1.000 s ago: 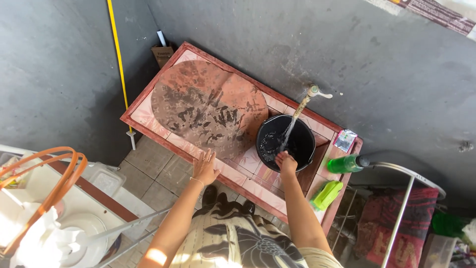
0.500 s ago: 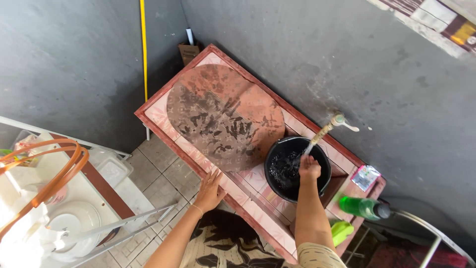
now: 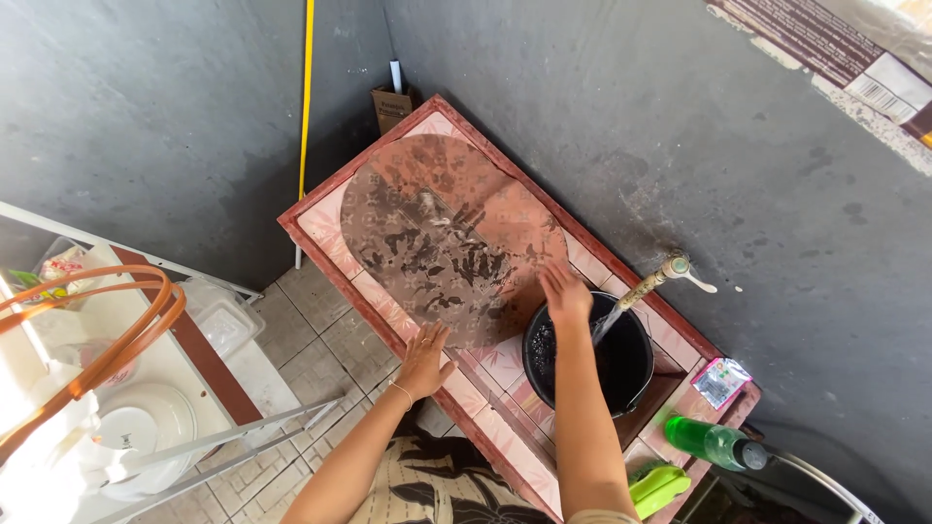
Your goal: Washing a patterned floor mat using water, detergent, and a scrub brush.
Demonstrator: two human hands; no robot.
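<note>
Since half a second ago the right hand has come out from under the tap's stream and over the bucket's far-left rim, onto the near edge of the mat. Its fingers are spread wide and flat, holding nothing. The mat, a round brown piece blotched with dark wet patches, lies flat on the tiled counter, just left of the bucket and touching or slightly overlapping its rim; which one, I cannot tell. The left hand is pressed on the counter's front edge, below the mat, fingers open and splayed, also empty.

Right of the mat, the tap pours into the black bucket, which sits in a sunken corner of the counter. Beyond the bucket lie a small sachet, a green bottle and a green brush.

Risks, as I judge them: with the water running unattended, the bucket could overflow onto the tiles and floor. A wet mat may slide under a flat palm, and a sideways push could carry it off the counter's front edge.
</note>
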